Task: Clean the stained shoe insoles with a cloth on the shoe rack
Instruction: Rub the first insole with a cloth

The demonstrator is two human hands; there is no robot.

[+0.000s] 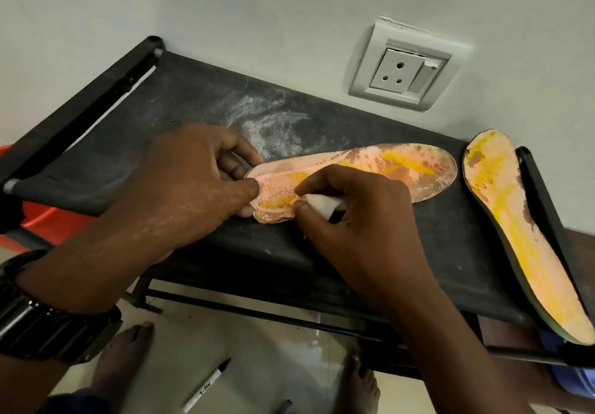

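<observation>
While my left hand (pixel 193 185) curls round the heel end of the stained insole (pixel 386 169), it hides part of that heel, so I cannot see all of its edge. My thumb lies on top and my fingers bend round the heel's edge. My right hand (pixel 354 227) is bent tight and pinches the white cloth (pixel 323 206) on the heel. Most of the cloth is tucked away inside my fingers, and only a small folded bit pokes out. There are letters on the insole, but I can only read "FAS" because my right hand covers the rest. This insole lies flat on the dark top of the shoe rack (pixel 154 101), with its toe pointing to the right. Its toe is near the second insole (pixel 512 236), with a thin gap between them. That second insole leans on the rack's right bar, and its lower end sticks out past the front edge. Behind my hands there is bare dark cloth with a dusty white patch, up to the wall, where a socket (pixel 402 69) sits. At the left, an orange thing (pixel 48 217) is cut off by the picture, and so is a blue thing (pixel 570 378) at the bottom right. A pen (pixel 206 384) lies on the floor by my bare feet.
</observation>
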